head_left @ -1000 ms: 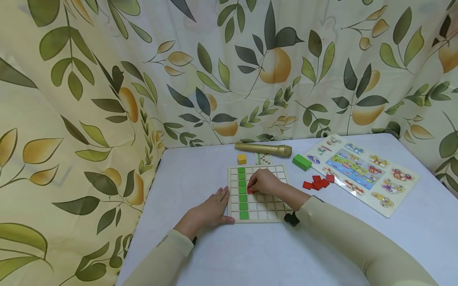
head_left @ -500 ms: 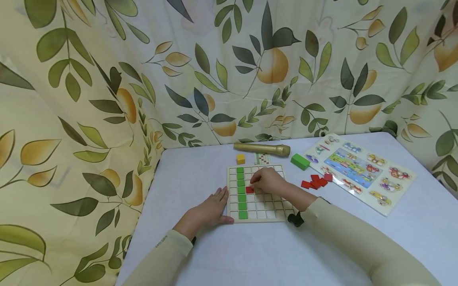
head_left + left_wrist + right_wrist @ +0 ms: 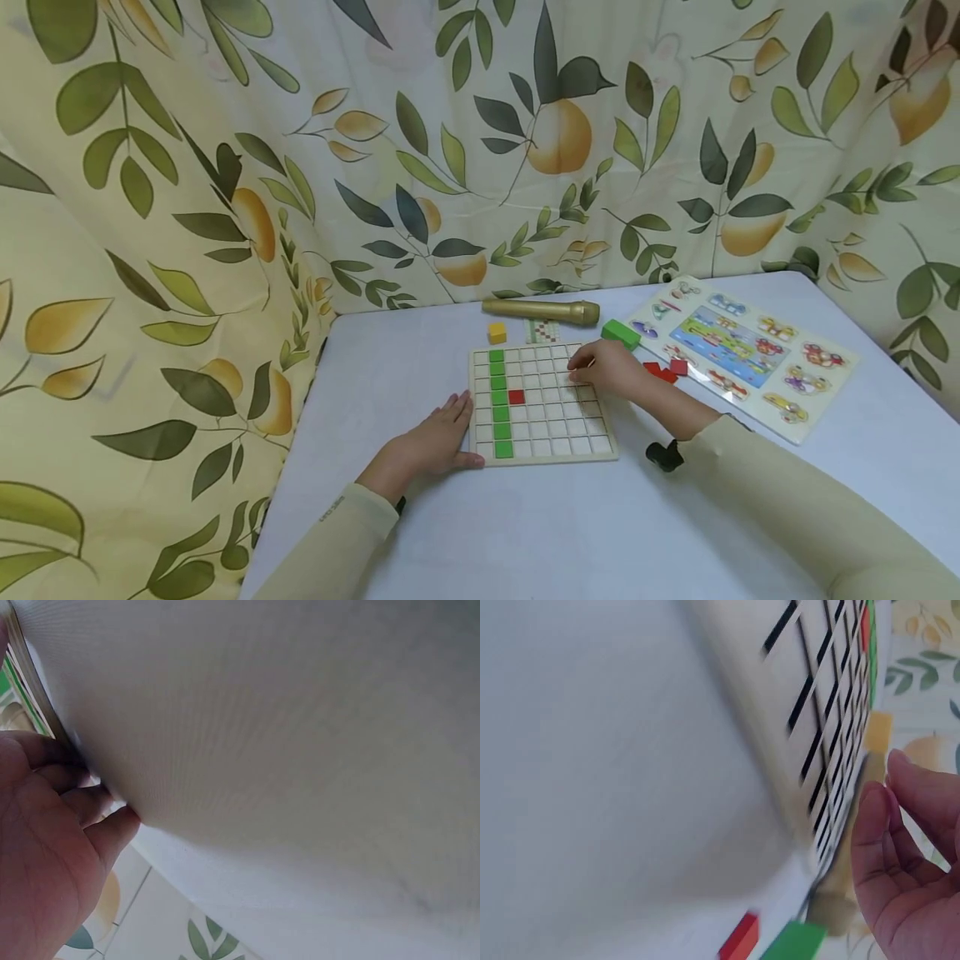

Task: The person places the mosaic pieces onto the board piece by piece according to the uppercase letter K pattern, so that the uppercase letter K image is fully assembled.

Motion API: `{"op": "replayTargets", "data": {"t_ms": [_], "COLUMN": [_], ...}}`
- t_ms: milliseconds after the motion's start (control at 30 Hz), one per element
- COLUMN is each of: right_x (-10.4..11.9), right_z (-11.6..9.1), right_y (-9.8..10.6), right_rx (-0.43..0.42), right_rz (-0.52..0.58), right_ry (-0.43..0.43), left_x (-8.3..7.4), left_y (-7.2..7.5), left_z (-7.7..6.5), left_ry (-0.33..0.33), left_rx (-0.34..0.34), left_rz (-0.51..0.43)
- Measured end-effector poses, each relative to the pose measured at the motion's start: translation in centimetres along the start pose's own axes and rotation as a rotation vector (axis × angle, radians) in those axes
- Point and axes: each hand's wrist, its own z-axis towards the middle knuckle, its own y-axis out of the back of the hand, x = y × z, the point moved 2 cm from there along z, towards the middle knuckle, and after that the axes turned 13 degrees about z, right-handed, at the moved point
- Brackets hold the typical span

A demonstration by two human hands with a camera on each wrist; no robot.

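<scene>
Green tiles (image 3: 500,414) run down the second column of my gridded board (image 3: 558,428) on the tabletop (image 3: 525,533), with one red tile (image 3: 516,397) in the column just right of them. My left hand (image 3: 431,443) rests against the board's left edge, fingers extended. My right hand (image 3: 611,368) is at its far right part, fingers loosely bent and holding nothing, near the loose red tiles (image 3: 666,377) and a green block (image 3: 621,333).
</scene>
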Motion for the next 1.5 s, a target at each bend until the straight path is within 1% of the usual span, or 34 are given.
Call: {"op": "replayTargets", "data": {"t_ms": [167,333,467,667,767,933,1000,1267,1367,1500], "right_x": [-1.2,-2.0,-2.8,-4.1,-4.7,-5.6,-5.9,-6.9,-7.2,-7.5], "right_z": [-0.9,-2.0,-2.7,-3.6,-4.1,-4.8,-5.1,-5.6,-5.5,-5.5], "right_y": [1.6,3.2,4.3,5.6,6.2,6.9,7.1,7.3,7.2,7.3], "right_rx": [-0.027,-0.038,-0.049,-0.030,-0.030,-0.034,-0.033,-0.031,-0.034,-0.046], "right_rz": [-0.017,-0.002,-0.041,-0.044,-0.037,-0.050,-0.047,-0.036,-0.052,-0.071], "right_ry": [0.002,-0.042,-0.055,-0.111,-0.118,-0.121,-0.138,-0.169,-0.166,-0.135], "left_x": [0.2,0.2,0.3,0.3,0.3,0.2,0.3,0.3,0.2,0.2], "left_y": [0.0,0.0,0.0,0.1,0.1,0.0,-0.1,-0.3,-0.3,-0.4], "left_z": [0.0,-0.2,-0.3,-0.4,-0.4,-0.3,-0.2,0.1,0.2,0.3], "left_ry": [0.001,0.008,0.001,-0.011,-0.011,-0.011,-0.011,-0.010,-0.013,-0.017], "left_rx": [0.000,0.008,0.004,0.004,0.005,0.004,0.004,0.004,0.006,0.006], "left_rz": [-0.010,-0.011,-0.012,-0.009,-0.001,-0.003,-0.004,0.000,-0.001,0.007]}}
